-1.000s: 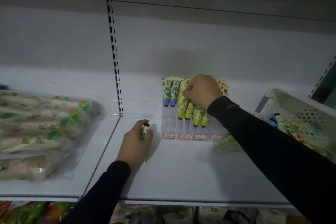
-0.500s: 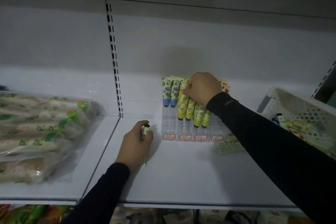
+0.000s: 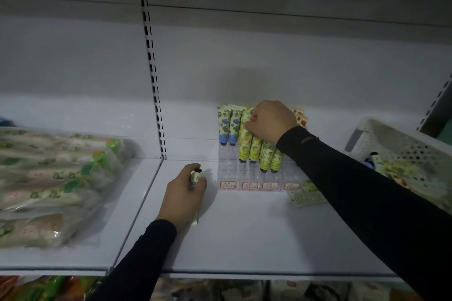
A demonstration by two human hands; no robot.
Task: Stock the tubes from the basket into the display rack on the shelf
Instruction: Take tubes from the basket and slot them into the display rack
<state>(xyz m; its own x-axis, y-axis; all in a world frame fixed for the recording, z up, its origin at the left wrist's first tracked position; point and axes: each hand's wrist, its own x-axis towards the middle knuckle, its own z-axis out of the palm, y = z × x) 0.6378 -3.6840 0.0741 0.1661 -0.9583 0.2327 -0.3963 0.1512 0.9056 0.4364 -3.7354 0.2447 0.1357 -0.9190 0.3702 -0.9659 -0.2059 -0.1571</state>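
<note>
Bare shelf (image 3: 256,239) front of rack (image 3: 259,178); basket (image 3: 401,144) at right edge.

- Blue-flowered tubes (image 3: 228,127) and yellow tubes (image 3: 254,146) are stood cap-down in the clear display rack (image 3: 256,178).
- More tubes are piled in the white perforated basket (image 3: 401,139) at the right.

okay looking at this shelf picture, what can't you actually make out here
All in the head view:
- Price labels on the rack: writing too small to read.
- Tubes behind the right hand: the hand covers their tops, so its grip is unclear.
- Tube in the left hand: mostly wrapped by fingers, print unreadable.
- Basket: cut off by the right edge and the sleeve; contents dim.
</note>
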